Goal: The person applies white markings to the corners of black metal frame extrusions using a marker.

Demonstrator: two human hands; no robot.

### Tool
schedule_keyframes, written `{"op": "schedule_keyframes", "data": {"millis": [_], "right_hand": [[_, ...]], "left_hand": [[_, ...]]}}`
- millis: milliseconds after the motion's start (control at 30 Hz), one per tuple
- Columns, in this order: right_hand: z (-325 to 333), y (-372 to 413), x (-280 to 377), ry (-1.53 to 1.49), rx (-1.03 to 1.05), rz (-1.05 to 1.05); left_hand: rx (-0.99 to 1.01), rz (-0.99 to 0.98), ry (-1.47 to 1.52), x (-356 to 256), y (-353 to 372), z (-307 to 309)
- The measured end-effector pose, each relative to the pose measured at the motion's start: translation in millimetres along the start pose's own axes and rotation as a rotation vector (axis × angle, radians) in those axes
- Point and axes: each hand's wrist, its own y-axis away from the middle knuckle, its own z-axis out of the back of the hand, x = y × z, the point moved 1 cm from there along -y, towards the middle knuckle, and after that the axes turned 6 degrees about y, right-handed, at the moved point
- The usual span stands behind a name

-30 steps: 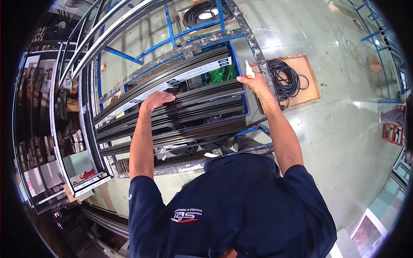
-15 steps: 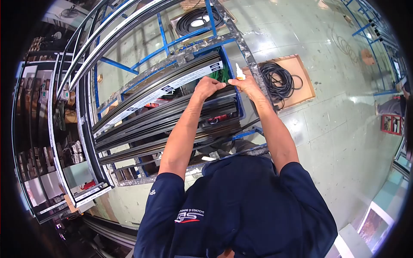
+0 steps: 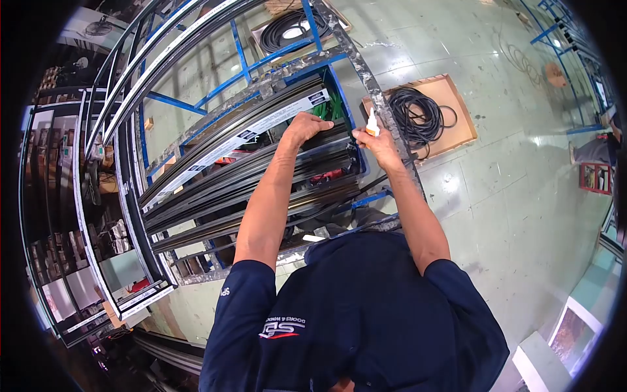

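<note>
My right hand (image 3: 380, 145) is wrapped around a small white bottle (image 3: 372, 124) with a pointed nozzle facing up, beside the edge of the metal frame. To its left, my left hand (image 3: 304, 129) is closed over the end of a black strip (image 3: 336, 135), thumb and fingers pinched together. Long dark strips (image 3: 261, 166) lie side by side under my left forearm. Among them runs a white-faced bar (image 3: 261, 131) with dark labels. Their right ends rest in a blue bin (image 3: 347, 104) with green material (image 3: 336, 103) inside. A red object (image 3: 326, 176) shows between the strips.
A cardboard tray (image 3: 462, 121) holding a coil of black cord (image 3: 418, 121) lies on the floor at right. Another black coil (image 3: 287, 32) sits beyond the blue rack bars (image 3: 239, 52). Tall frames (image 3: 81, 196) stand at left. A red crate (image 3: 595, 177) is far right.
My hands have drawn apart from where they met at the strip end. The left moved slightly left; the right moved slightly right and down with the bottle. The view shifted a little.
</note>
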Motion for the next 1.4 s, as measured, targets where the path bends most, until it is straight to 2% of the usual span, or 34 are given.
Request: {"op": "schedule_keyframes", "data": {"millis": [133,567,867,967,1067,1133,1233,1400], "right_hand": [[-6,13,16,0.013,0.021,0.081],[-6,19,21,0.073,0.036,0.091],[-7,25,25,0.128,0.028,0.142],[-7,25,25,0.154,0.020,0.171],[-9,31,34,0.216,0.005,0.174],[-12,35,42,0.263,-0.004,0.174],[-16,32,36,0.307,-0.019,0.224],[-20,31,34,0.370,-0.042,0.228]], "left_hand": [[0.020,0.040,0.005,-7,5,1],[0.032,0.069,0.006,-15,11,1],[-0.012,-0.002,0.010,5,-2,-4],[-0.180,-0.337,-0.067,26,0,-15],[-0.480,-0.825,-0.452,2,60,-25],[-0.435,-0.894,-0.487,3,79,-32],[-0.350,-0.883,-0.592,7,83,-38],[-0.347,-0.854,-0.666,-4,73,-42]]}}
